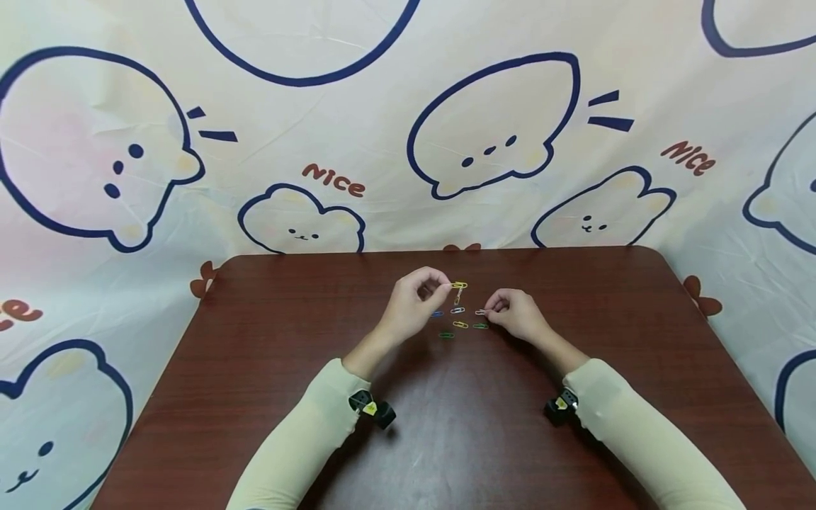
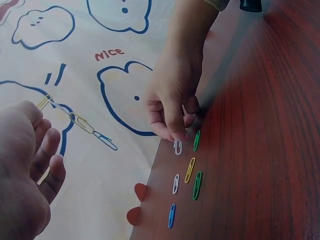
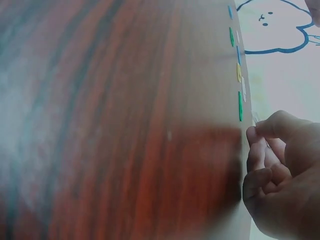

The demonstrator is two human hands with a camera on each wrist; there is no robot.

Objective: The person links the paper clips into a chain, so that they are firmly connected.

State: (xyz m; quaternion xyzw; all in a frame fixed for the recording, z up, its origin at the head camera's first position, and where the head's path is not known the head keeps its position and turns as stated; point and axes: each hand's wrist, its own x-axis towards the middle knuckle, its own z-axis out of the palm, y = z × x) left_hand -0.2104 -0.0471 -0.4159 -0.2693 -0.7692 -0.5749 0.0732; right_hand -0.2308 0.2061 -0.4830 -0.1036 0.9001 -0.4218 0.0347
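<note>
Left hand [image 1: 411,301]: thumb and forefinger clamped on the end of a paper clip chain [image 2: 82,122], other fingers loosely bent, apart. Chain has yellow and blue clips, slants away from fingertips; can't tell if it touches the table [image 1: 255,368]. Right hand [image 1: 519,314]: thumb and forefinger pinch a white clip [image 2: 178,147], remaining fingers curled in; can't tell if that clip is lifted.

Hands well apart, loose clips in the gap. Second white clip [image 1: 457,310] sits about midway; blue clip [image 1: 436,314] just beside left hand; yellow clip [image 1: 460,324] a bit nearer the person; one green clip [image 1: 481,326] near right fingers, another green clip [image 1: 446,335] nearest the person. All lie flat, none touching.

Far table edge runs behind both hands, left hand nearer to it, patterned cloth [image 1: 491,127] beyond. Side edges well out from both hands, wide brown wood either side. More tabletop runs between the sleeves [image 1: 299,432]; room there for either hand to slide sideways or back.
</note>
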